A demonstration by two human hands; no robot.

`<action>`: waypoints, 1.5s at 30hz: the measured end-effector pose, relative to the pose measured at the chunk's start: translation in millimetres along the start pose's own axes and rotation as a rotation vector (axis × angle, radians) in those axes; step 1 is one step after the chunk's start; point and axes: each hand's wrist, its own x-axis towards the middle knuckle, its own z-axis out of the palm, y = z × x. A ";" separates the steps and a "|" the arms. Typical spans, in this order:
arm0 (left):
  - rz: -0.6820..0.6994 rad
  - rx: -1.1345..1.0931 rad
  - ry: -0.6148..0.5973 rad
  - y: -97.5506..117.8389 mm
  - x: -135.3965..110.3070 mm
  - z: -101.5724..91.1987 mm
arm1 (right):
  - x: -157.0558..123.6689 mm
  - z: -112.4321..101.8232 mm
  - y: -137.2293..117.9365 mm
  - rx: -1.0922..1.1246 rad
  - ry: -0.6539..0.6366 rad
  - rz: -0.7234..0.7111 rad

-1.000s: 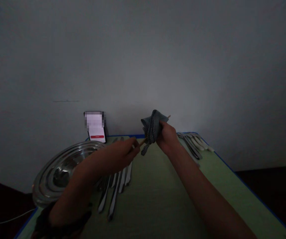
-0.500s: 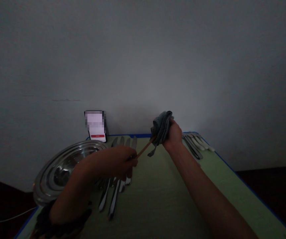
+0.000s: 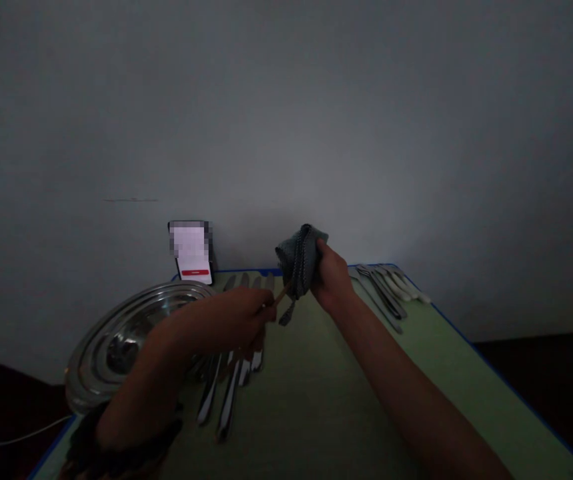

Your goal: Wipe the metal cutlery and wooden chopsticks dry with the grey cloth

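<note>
left hand [image 3: 239,319] pinches one end of a thin stick [image 3: 280,296] over the far edge of the bench [image 3: 316,400], right hand [image 3: 330,280] clenched on a cloth [image 3: 299,257] bunched round the other end. stick looks light, stiff, probably snappable, and the cloth's soft. best held by the ends.

A thin wooden stick [image 3: 281,295] is pinched by the left hand [image 3: 239,320]; its far end is wrapped in a grey cloth [image 3: 299,261] gripped by the right hand [image 3: 331,280]. Knives [image 3: 231,380], a steel bowl [image 3: 121,340] and a phone [image 3: 191,252] are seen on the green table [image 3: 316,413].
</note>
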 end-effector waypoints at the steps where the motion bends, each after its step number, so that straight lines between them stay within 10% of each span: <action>1: -0.002 -0.006 -0.006 0.9 -0.5 -0.3 | 0.4 0.0 0.6 0.011 -0.005 0.006; 45: 0.011 0.013 -0.007 -5.8 2.4 3.5 | -12.4 4.0 -12.5 0.162 -0.089 0.115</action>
